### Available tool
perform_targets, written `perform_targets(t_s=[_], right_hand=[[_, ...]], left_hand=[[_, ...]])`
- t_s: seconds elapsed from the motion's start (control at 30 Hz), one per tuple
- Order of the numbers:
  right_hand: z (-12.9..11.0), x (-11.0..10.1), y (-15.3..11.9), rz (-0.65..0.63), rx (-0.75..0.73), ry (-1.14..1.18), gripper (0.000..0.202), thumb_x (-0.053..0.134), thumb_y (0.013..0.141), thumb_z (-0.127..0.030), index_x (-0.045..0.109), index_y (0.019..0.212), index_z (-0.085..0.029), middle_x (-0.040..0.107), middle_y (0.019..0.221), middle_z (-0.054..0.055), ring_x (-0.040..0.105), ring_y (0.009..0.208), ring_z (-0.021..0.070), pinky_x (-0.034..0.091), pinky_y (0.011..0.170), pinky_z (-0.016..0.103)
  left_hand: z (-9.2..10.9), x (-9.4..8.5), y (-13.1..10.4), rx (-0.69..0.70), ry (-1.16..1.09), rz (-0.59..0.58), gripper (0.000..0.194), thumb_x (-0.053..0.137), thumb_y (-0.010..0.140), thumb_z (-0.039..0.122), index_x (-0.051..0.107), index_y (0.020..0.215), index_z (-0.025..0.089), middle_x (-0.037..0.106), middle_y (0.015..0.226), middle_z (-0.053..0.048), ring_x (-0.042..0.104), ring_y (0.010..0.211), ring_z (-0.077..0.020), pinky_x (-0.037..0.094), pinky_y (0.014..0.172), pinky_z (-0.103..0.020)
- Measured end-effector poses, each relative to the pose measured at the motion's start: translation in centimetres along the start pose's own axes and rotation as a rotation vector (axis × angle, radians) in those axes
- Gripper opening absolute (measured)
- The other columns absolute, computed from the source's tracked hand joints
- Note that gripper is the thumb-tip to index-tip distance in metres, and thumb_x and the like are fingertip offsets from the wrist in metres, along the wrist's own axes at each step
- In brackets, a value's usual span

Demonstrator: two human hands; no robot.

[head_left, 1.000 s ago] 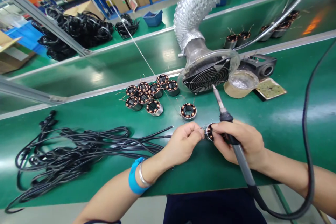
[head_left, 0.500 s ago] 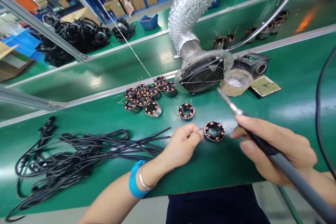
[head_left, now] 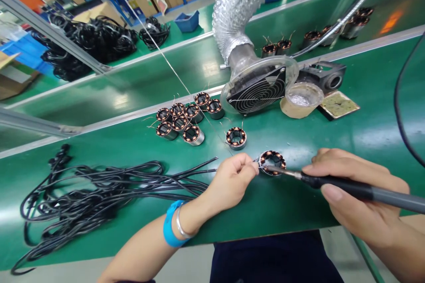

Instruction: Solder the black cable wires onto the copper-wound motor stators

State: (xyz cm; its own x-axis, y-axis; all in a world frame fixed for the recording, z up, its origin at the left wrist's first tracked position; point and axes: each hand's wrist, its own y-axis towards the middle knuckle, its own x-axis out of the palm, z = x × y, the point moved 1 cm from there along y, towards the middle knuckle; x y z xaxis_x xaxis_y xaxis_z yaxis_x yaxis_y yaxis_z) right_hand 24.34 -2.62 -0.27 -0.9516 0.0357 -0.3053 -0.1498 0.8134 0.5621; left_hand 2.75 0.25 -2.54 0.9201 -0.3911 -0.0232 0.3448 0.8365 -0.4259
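Note:
My right hand point(head_left: 361, 194) is closed around the dark handle of a soldering iron point(head_left: 335, 183). The iron's tip reaches over the left part of a motor stator point(head_left: 278, 159), a metal ring with copper windings, close to my left fingertips. My left hand point(head_left: 234, 181) pinches a thin wire at the stator's left edge; the wire's end is mostly covered by the fingers. A black cable point(head_left: 186, 174) runs to the back of that hand from the left. A second stator point(head_left: 236, 138) stands just behind, touched by neither hand.
Several stators point(head_left: 193, 135) stand grouped at the back. Black cables point(head_left: 86, 194) lie tangled on the left. A fume extractor hood point(head_left: 259, 90) hangs behind, with a round pot point(head_left: 301, 99) and a square sponge tray point(head_left: 339, 105) to its right. A cord point(head_left: 403, 115) hangs at far right.
My right hand has lowered the soldering iron from near the pot and swung its tip leftward onto the stator. My left hand stays pinched at the stator's edge.

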Motion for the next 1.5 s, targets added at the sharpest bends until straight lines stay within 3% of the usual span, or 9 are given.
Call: perform_targets(t_s=[0.13, 0.27, 0.4, 0.63, 1.07, 1.33, 1.5], right_hand=[[-0.5, 0.1, 0.3, -0.052, 0.012, -0.057, 0.024, 0.056, 0.084, -0.012, 0.068, 0.101, -0.022, 0.065, 0.076, 0.003, 0.062, 0.063, 0.019, 0.047, 0.052, 0.033], [-0.3, 0.5, -0.1, -0.063, -0.122, -0.036, 0.028, 0.055, 0.08, -0.01, 0.068, 0.104, -0.018, 0.059, 0.067, 0.001, 0.058, 0.056, 0.0172, 0.046, 0.05, 0.033], [-0.4, 0.4, -0.7, -0.066, -0.25, -0.167, 0.028, 0.055, 0.078, -0.009, 0.067, 0.103, -0.017, 0.061, 0.069, 0.002, 0.059, 0.055, 0.0169, 0.053, 0.054, 0.037], [-0.8, -0.7, -1.2, -0.296, -0.433, -0.421, 0.028, 0.059, 0.081, -0.01, 0.067, 0.107, -0.018, 0.067, 0.072, 0.003, 0.063, 0.06, 0.0191, 0.059, 0.058, 0.04], [-1.3, -1.5, -0.9, -0.288, -0.314, -0.354, 0.029, 0.057, 0.085, -0.007, 0.063, 0.112, -0.016, 0.067, 0.076, 0.004, 0.064, 0.063, 0.0184, 0.06, 0.065, 0.042], [-1.1, -0.9, -1.4, -0.159, -0.221, -0.324, 0.03, 0.056, 0.083, -0.008, 0.064, 0.109, -0.021, 0.065, 0.076, 0.001, 0.062, 0.06, 0.0178, 0.059, 0.065, 0.041], [-0.4, -0.4, -1.1, -0.055, -0.301, -0.256, 0.03, 0.056, 0.079, -0.008, 0.067, 0.104, -0.019, 0.063, 0.071, 0.001, 0.057, 0.052, 0.0167, 0.054, 0.056, 0.039]], left_hand=[[-0.2, 0.0, 0.0, 0.024, 0.024, 0.012, 0.029, 0.054, 0.089, 0.041, 0.047, 0.071, 0.02, 0.032, 0.054, 0.01, 0.024, 0.049, -0.007, 0.02, 0.047, -0.023], [-0.3, 0.0, -0.1, 0.048, 0.05, 0.015, 0.031, 0.053, 0.091, 0.041, 0.047, 0.07, 0.019, 0.032, 0.056, 0.009, 0.024, 0.053, -0.0077, 0.021, 0.049, -0.023], [-0.3, 0.1, -0.4, 0.052, 0.065, 0.013, 0.031, 0.053, 0.092, 0.041, 0.046, 0.07, 0.019, 0.03, 0.057, 0.009, 0.024, 0.053, -0.008, 0.022, 0.049, -0.024], [-0.3, 0.2, -0.4, 0.053, 0.068, 0.009, 0.031, 0.053, 0.092, 0.041, 0.046, 0.07, 0.02, 0.031, 0.058, 0.009, 0.025, 0.054, -0.0083, 0.022, 0.05, -0.024], [-0.1, 0.2, -0.3, 0.045, 0.063, 0.003, 0.03, 0.053, 0.09, 0.042, 0.047, 0.071, 0.02, 0.031, 0.056, 0.009, 0.024, 0.052, -0.0079, 0.021, 0.048, -0.023], [-0.1, 0.1, -0.2, 0.021, 0.016, 0.011, 0.03, 0.055, 0.089, 0.042, 0.048, 0.071, 0.02, 0.031, 0.052, 0.01, 0.022, 0.049, -0.0073, 0.019, 0.046, -0.023], [-0.3, 0.1, -0.3, 0.017, 0.012, 0.013, 0.029, 0.055, 0.089, 0.042, 0.049, 0.071, 0.019, 0.032, 0.052, 0.01, 0.022, 0.048, -0.0066, 0.021, 0.047, -0.023]])
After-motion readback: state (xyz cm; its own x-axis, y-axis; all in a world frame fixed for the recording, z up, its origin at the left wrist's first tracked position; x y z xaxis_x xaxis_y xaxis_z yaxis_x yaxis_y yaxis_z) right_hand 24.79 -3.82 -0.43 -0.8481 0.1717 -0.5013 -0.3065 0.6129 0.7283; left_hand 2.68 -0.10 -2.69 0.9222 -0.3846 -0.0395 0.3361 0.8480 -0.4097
